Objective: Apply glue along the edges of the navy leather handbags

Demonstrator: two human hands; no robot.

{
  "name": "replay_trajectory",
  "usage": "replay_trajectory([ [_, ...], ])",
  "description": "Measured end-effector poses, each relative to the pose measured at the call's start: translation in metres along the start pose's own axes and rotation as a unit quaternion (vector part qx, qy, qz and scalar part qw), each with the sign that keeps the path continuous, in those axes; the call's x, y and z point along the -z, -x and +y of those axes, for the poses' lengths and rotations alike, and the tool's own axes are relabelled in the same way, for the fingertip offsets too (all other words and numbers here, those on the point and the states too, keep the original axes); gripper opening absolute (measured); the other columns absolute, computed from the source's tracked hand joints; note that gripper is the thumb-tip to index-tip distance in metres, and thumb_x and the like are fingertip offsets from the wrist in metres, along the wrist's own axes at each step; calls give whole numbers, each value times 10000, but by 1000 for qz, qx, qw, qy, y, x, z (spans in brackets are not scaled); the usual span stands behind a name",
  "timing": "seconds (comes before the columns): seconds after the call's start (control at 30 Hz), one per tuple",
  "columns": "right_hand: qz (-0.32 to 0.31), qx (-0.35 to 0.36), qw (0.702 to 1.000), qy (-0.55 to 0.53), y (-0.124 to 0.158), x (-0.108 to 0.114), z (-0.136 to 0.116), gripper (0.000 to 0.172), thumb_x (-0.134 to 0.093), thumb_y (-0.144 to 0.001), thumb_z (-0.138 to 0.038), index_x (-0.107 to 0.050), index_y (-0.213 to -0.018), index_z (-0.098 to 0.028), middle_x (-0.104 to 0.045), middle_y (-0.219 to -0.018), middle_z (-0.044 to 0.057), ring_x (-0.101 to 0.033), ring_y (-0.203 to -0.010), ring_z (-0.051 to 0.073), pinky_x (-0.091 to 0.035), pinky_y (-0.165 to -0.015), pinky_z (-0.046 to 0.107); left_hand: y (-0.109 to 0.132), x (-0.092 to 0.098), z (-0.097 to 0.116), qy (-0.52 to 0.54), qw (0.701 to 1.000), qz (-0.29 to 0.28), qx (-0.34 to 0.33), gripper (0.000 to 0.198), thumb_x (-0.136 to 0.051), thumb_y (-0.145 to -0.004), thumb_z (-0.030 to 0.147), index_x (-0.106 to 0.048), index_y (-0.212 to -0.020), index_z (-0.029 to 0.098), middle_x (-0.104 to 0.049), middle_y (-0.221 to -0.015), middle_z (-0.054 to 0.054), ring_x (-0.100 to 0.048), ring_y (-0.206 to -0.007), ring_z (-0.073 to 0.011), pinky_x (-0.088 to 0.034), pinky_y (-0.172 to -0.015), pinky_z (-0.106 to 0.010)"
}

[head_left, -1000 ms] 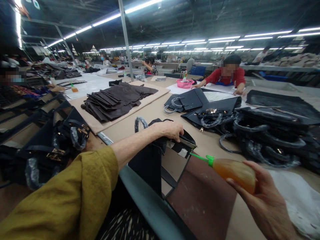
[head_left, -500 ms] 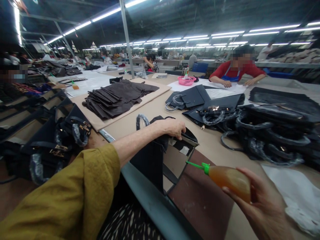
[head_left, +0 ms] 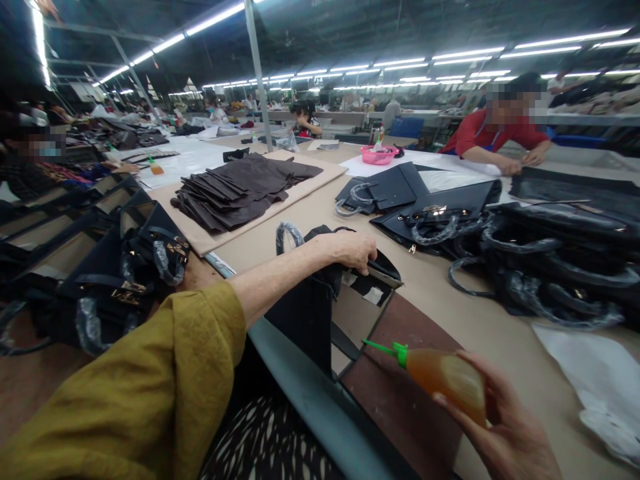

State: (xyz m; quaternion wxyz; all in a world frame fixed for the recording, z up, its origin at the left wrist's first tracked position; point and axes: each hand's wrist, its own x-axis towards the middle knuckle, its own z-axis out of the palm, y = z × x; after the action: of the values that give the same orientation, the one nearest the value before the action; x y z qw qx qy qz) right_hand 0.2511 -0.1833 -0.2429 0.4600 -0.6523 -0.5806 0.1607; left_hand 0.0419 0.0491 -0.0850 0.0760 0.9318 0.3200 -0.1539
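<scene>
My left hand [head_left: 353, 250] grips the top edge of an open black handbag [head_left: 305, 313] that stands at the table's near edge, its plastic-wrapped handle behind my wrist. My right hand [head_left: 500, 427] is closed around an amber glue bottle [head_left: 443, 377] with a green nozzle. The nozzle tip points at the bag's brown inner side panel [head_left: 400, 373], close to its upper edge. My mustard-yellow sleeve fills the lower left.
A stack of dark brown leather pieces [head_left: 235, 190] lies on a board ahead. Piles of finished black bags [head_left: 550, 260] crowd the right, more bags [head_left: 125, 280] at left. A person in red [head_left: 493, 133] works across the table beside a pink basket [head_left: 379, 155]. White sheet [head_left: 595, 380] lies at right.
My right hand has brought the glue bottle down and to the left along the bag's brown panel. The view has tilted slightly; my left hand keeps its grip on the bag.
</scene>
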Motion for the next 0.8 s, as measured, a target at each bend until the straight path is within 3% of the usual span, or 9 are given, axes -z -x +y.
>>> replay_trajectory([
  [0.37,-53,66,995,52,4,0,6,537,-707,-817,-522,-521,-1267,-296,-640,-1178,30,-667,-962,223,-554,-772,237,5,3,4,-7,1000,-2,3,266,-632,-763,322,-703,-995,214,-708,-970,-58,-626,-825,-193,-364,-559,-252],
  [0.63,65,76,992,75,-25,10,-21,625,-692,-768,-633,-542,-1251,-265,-614,-1141,63,-647,-876,277,-545,-625,311,8,4,6,-9,1000,-6,16,268,-633,-764,307,-704,-1005,214,-712,-974,-58,-631,-820,-193,-395,-596,-254],
  [0.8,110,118,985,65,-36,12,-35,649,-706,-770,-624,-536,-1271,-247,-590,-1180,86,-602,-970,317,-495,-819,411,8,4,5,3,1000,-3,8,257,-634,-751,305,-710,-981,217,-715,-920,-43,-634,-788,-189,-410,-611,-258],
])
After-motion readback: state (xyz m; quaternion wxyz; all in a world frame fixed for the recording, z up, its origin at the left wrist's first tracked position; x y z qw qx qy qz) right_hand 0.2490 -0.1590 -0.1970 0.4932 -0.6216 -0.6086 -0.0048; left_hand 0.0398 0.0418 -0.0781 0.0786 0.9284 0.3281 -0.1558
